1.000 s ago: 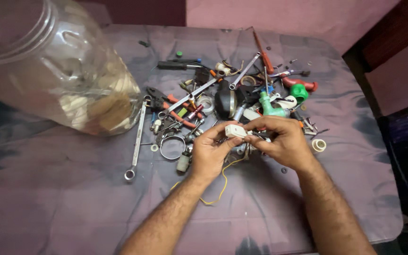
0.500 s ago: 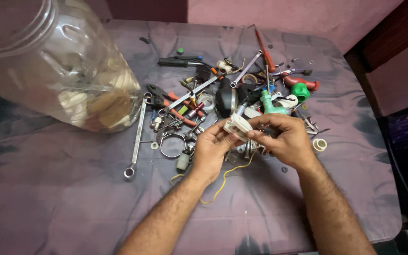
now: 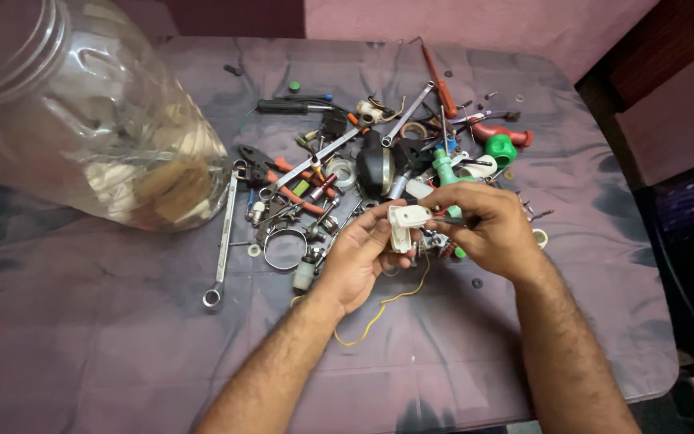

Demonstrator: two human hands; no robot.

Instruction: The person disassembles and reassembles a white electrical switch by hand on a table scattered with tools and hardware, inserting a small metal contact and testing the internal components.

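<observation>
1. Two hands meet over the worktop (image 3: 122,354): the left hand (image 3: 357,261) pinches a small white plastic fitting (image 3: 405,225), lifted clear of the clutter so it can be turned.
2. The right hand (image 3: 485,229) closes on a thin tool, bracing the fitting's other side.
3. Beneath trails a yellow wire (image 3: 391,301); spanners (image 3: 222,249) and pliers (image 3: 283,178) lie behind, beside a big clear jar (image 3: 82,112).

I see a small white part (image 3: 406,225) of smooth, slightly glossy plastic, with a thin yellow wire (image 3: 387,304) in shiny insulation trailing below it. The table cover (image 3: 106,354) reads as soft matt purple cloth, wrinkled. The long spanner (image 3: 223,245) is bright polished metal. The big jar (image 3: 82,120) is clear glossy plastic, and the green fitting (image 3: 500,149) is smooth plastic too.
</observation>
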